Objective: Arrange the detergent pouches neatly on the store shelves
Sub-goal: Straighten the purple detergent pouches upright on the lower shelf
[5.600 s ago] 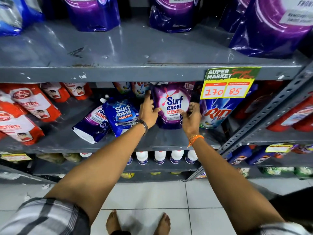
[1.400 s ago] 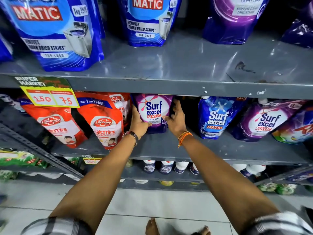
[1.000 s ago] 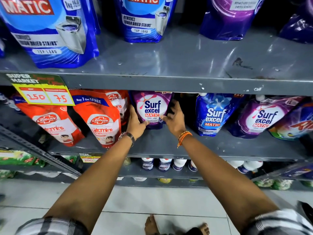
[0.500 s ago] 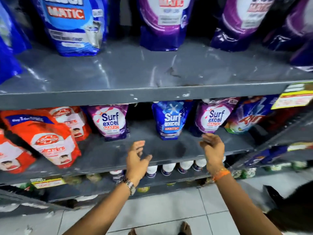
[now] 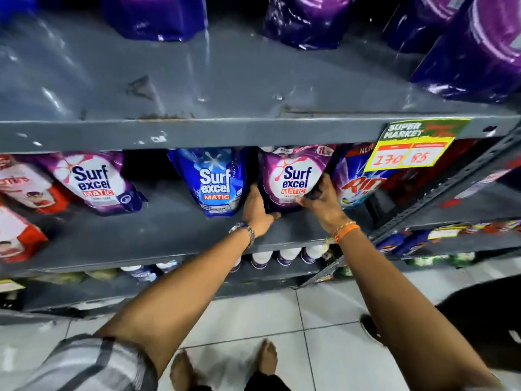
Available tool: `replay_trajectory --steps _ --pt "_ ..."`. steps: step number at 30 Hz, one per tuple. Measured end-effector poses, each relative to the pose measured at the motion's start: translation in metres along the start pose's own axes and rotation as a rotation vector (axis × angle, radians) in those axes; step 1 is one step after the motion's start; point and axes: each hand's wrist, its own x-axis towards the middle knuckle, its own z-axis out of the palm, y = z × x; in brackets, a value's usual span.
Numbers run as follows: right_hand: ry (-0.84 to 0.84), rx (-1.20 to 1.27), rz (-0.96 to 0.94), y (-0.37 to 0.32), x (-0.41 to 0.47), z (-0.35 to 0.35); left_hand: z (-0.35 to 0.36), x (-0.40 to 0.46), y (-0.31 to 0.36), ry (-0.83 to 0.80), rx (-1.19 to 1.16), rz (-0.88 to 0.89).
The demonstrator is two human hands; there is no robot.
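A purple Surf Excel Matic pouch [image 5: 293, 176] stands on the middle grey shelf [image 5: 158, 230]. My left hand [image 5: 255, 211] grips its lower left edge and my right hand [image 5: 321, 197] grips its lower right side. Just left of it stands a blue Surf Excel Matic pouch [image 5: 215, 182]. Another purple Surf Excel pouch [image 5: 93, 182] leans further left, with a gap between them. A Rin pouch [image 5: 358, 179] sits right of the held pouch, partly behind a price tag [image 5: 410, 146].
Large purple pouches [image 5: 473, 49] line the upper shelf [image 5: 225, 80]. Red Lifebuoy pouches [image 5: 22, 190] fill the far left. White-capped bottles [image 5: 284, 255] stand on the shelf below. A slanted metal upright [image 5: 439, 193] borders the right. White tiled floor [image 5: 324, 348] and my bare feet lie below.
My hands left the purple pouch at the left, hovered open over the shelf edge, then moved right and closed on the purple pouch beside the Rin pouch. The view swung right.
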Motion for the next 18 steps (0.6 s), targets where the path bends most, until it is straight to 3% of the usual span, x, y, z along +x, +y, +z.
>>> replay_trajectory --steps 6,13,18 --pt "-0.034 -0.053 -0.064 0.004 0.000 -0.011 0.009 0.004 -0.006 0.156 -0.015 0.019" --pt "0.001 -0.108 -0.123 -0.002 -0.054 0.009 -0.016 -0.043 -0.028 0.114 0.050 0.077" --pt "-0.035 -0.113 -0.163 -0.007 -0.095 0.065 -0.077 -0.080 -0.072 0.098 0.101 0.103"
